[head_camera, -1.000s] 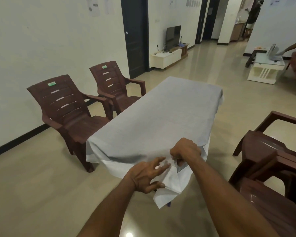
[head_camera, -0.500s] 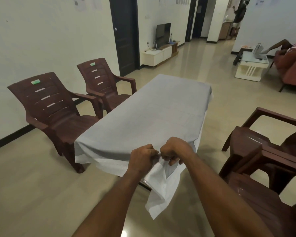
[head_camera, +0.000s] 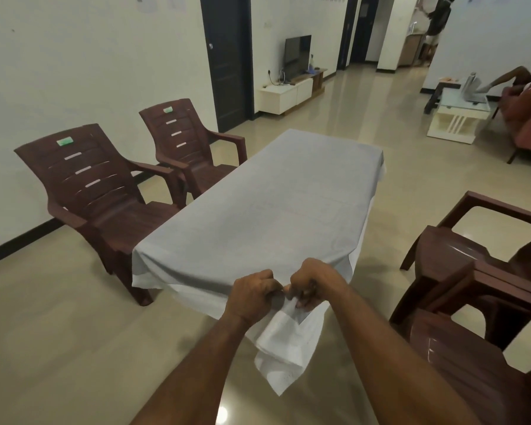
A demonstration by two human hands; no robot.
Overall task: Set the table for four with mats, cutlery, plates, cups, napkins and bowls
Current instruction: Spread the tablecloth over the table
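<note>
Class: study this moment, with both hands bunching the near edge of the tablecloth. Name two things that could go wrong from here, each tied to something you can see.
1. The left hand and right hand grip the tablecloth at one spot; a strong pull could drag it off-centre.
2. A long cloth corner hangs toward the floor near the stacked chairs; it might snag or be stepped on.

Two bare forearms, no sleeves visible, no watch or rings seen. Left hand (head_camera: 252,297) and right hand (head_camera: 314,282) bare, ungloved, knuckles rounded; short nails on right fingertips (head_camera: 299,304).
</note>
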